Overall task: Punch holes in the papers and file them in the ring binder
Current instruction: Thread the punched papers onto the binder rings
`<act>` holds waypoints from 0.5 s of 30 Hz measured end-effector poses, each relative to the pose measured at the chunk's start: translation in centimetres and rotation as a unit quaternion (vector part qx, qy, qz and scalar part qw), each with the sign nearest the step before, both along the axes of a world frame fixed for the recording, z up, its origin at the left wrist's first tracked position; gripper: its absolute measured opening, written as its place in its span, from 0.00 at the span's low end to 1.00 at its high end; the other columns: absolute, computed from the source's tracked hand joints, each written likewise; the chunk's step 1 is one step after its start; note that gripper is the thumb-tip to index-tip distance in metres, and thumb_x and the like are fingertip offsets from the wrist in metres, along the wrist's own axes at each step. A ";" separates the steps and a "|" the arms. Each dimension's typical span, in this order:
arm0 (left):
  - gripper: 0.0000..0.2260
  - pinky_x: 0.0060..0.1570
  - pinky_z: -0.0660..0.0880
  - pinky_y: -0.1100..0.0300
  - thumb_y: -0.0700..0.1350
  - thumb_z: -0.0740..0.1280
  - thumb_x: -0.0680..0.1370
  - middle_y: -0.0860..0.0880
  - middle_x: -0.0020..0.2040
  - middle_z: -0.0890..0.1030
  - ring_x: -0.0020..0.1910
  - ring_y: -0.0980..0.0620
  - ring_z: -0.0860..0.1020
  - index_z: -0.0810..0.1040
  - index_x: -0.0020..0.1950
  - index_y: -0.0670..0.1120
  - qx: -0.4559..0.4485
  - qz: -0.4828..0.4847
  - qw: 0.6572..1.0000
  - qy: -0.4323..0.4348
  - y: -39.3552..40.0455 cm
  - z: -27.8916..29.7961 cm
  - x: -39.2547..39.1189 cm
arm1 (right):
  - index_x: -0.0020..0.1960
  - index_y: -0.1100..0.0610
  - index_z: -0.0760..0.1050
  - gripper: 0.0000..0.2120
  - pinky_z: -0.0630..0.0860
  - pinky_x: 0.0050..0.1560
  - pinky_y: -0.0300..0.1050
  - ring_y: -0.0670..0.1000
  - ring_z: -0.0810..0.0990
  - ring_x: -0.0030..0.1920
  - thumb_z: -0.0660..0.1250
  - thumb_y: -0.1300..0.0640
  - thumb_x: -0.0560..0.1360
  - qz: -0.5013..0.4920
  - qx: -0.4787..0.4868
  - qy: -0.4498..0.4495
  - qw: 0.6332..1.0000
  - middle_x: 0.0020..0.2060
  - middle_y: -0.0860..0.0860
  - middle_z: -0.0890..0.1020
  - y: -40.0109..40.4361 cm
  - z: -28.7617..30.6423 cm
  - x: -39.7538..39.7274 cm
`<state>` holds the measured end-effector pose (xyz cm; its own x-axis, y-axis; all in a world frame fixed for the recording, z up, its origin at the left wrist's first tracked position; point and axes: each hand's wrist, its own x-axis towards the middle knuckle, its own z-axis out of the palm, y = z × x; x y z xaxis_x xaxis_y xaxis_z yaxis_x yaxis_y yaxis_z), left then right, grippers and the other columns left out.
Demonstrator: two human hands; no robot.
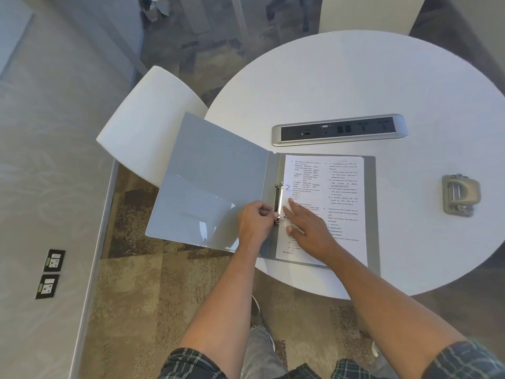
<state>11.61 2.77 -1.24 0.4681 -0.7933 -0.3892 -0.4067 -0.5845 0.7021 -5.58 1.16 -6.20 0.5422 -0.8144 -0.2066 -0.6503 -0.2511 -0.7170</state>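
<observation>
A grey ring binder (213,170) lies open on the round white table (355,77), its left cover hanging over the table's edge. Printed papers (341,198) lie on the binder's right half beside the metal ring mechanism (278,198). My left hand (255,222) pinches the lower ring of the mechanism with curled fingers. My right hand (308,228) lies flat on the papers, fingers straight, pressing them near the rings. The upper ring stands open above the sheet. A grey hole punch (460,194) sits on the table to the right, apart from the binder.
A silver power and socket strip (338,129) is set into the table behind the binder. A white chair (147,124) stands at the left beside the table. Patterned carpet and a wall with two socket plates (50,272) lie lower left.
</observation>
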 end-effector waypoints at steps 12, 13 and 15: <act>0.09 0.57 0.83 0.53 0.38 0.72 0.78 0.53 0.48 0.87 0.49 0.57 0.85 0.83 0.55 0.51 -0.008 0.029 0.994 0.105 1.3 -0.5 0.6 | 0.83 0.48 0.36 0.36 0.47 0.78 0.50 0.44 0.36 0.81 0.49 0.36 0.83 0.088 -0.038 0.130 0.987 0.81 0.42 0.37 0.8 0.2 -0.1; 0.10 0.57 0.83 0.54 0.38 0.72 0.78 0.53 0.49 0.87 0.49 0.57 0.85 0.82 0.56 0.51 -0.012 0.034 0.993 0.113 1.5 -0.6 0.6 | 0.83 0.48 0.35 0.37 0.47 0.78 0.51 0.44 0.36 0.81 0.49 0.35 0.83 0.090 -0.036 0.132 0.987 0.81 0.42 0.37 0.8 0.2 0.0; 0.12 0.57 0.81 0.57 0.38 0.71 0.78 0.54 0.50 0.87 0.51 0.58 0.85 0.81 0.56 0.53 -0.016 0.042 0.991 0.123 1.8 -0.5 0.4 | 0.83 0.47 0.34 0.37 0.47 0.78 0.51 0.44 0.35 0.81 0.47 0.34 0.82 0.095 -0.039 0.145 0.984 0.81 0.42 0.35 0.7 -0.1 0.0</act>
